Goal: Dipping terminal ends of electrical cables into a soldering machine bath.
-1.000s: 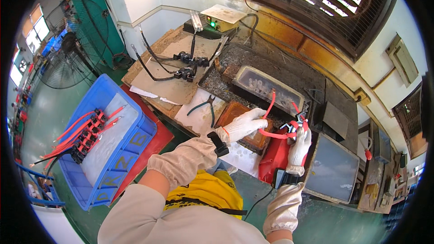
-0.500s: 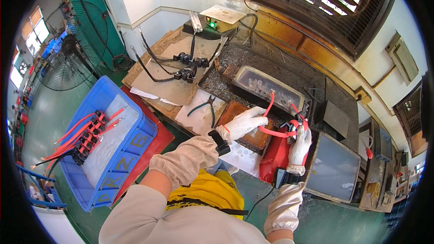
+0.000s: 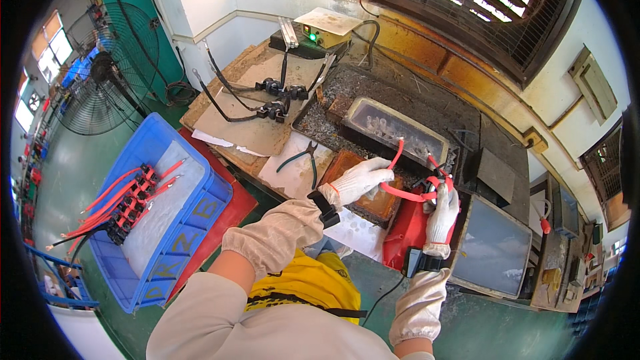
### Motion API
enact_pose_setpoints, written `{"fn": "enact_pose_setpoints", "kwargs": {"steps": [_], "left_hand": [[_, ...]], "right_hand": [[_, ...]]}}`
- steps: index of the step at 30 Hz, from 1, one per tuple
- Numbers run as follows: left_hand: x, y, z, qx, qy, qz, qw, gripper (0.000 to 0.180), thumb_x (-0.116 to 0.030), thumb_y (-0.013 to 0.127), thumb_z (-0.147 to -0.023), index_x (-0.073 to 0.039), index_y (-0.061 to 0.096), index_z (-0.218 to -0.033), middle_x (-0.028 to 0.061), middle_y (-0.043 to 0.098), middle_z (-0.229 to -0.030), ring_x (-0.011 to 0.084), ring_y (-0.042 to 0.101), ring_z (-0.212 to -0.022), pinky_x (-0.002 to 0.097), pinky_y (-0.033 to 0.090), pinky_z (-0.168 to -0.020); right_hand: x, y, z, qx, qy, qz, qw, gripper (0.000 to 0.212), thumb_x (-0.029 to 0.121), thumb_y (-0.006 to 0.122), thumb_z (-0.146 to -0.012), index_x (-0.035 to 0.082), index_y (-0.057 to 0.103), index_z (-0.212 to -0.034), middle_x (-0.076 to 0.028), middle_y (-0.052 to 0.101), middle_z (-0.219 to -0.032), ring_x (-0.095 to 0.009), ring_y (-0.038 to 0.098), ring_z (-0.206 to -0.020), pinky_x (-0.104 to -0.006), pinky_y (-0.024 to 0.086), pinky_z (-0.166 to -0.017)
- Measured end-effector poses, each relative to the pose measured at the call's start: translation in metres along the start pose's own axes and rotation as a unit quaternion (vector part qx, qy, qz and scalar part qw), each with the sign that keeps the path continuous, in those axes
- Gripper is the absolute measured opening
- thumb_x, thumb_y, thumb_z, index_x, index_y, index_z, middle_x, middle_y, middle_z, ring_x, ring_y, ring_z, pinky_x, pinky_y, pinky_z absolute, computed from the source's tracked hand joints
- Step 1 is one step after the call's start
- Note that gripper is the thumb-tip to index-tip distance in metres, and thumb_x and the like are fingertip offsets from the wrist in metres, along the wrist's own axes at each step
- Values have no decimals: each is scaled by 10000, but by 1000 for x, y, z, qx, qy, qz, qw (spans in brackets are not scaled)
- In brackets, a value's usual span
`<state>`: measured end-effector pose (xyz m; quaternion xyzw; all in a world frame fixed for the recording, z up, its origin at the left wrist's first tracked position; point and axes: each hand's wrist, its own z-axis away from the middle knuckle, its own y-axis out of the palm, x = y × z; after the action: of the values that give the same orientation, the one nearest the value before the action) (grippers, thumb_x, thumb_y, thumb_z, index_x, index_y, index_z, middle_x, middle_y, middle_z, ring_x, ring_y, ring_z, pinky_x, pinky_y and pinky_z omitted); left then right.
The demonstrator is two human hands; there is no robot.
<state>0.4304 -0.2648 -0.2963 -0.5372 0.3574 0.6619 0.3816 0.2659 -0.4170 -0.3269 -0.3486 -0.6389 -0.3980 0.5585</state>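
Observation:
My left hand (image 3: 365,180), in a white glove, pinches a thick red cable (image 3: 408,195) near its bend. One bare end of that cable points up toward the near edge of a rectangular metal trough (image 3: 433,139) with a shiny grey surface inside. My right hand (image 3: 441,219), gloved too, is closed around a part with red cables, mostly hidden by the fingers; a dark bit shows at the fingertips. A second short red cable end (image 3: 435,161) sticks up from it by the trough. Below my right hand lies a red container (image 3: 400,233).
Black-and-red cable assemblies (image 3: 130,203) lie in a blue crate (image 3: 177,253) at left. Pliers (image 3: 308,159) lie on paper, near black cabled parts (image 3: 273,97) on cardboard. A rusty tray (image 3: 353,163) sits before the trough; a grey-topped box (image 3: 493,247) stands right. A lit control box (image 3: 327,35) is behind.
Both hands keep nearly the same place and grip. The red cable ends have dipped very slightly toward the trough.

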Motion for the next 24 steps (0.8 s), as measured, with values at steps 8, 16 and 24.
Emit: {"fn": "enact_pose_setpoints", "kwargs": {"steps": [8,16,24], "left_hand": [[1,-2,-2,4,2,-12,1000,448,-329,556,-849,0,535,-1153,16,552,-783,73,489,-602,222,408,-520],[-1,-1,-3,0,-14,9,1000,402,-325,561,-847,-37,560,-1127,-14,533,-693,49,448,-540,209,355,-466],[-3,-1,-5,-1,-19,0,1000,430,-334,559,-843,-33,552,-1150,-5,539,-700,54,457,-546,213,367,-468]], "right_hand": [[2,1,0,-7,9,11,1000,247,299,569,-890,55,537,-912,9,518,-621,-52,454,-432,-190,362,-377],[1,0,-1,-13,17,10,1000,238,298,569,-891,64,530,-884,9,520,-612,-50,463,-428,-186,367,-372],[2,0,0,-16,14,7,1000,249,308,560,-895,61,534,-898,6,524,-619,-51,465,-429,-185,369,-370]]}}
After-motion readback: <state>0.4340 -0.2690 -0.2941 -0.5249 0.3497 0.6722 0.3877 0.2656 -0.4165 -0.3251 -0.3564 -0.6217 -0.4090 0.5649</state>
